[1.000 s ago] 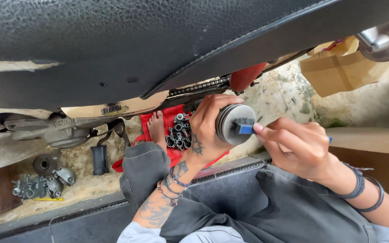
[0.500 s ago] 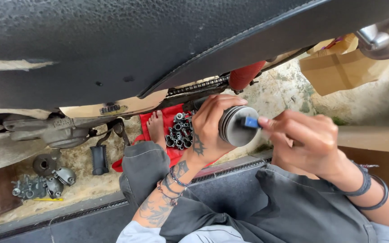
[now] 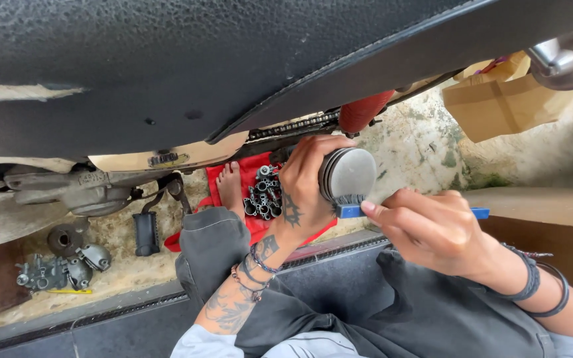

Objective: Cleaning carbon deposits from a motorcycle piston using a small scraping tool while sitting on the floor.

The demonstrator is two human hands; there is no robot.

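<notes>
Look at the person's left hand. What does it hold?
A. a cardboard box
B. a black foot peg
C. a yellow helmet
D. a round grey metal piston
D: the left hand grips a round grey metal piston from the side, while the right hand holds a blue-handled brush against its lower edge.

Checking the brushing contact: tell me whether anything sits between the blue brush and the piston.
Nothing visible does. The blue brush in the right hand has its bristles right against the lower edge of the piston, which the left hand holds.
</notes>
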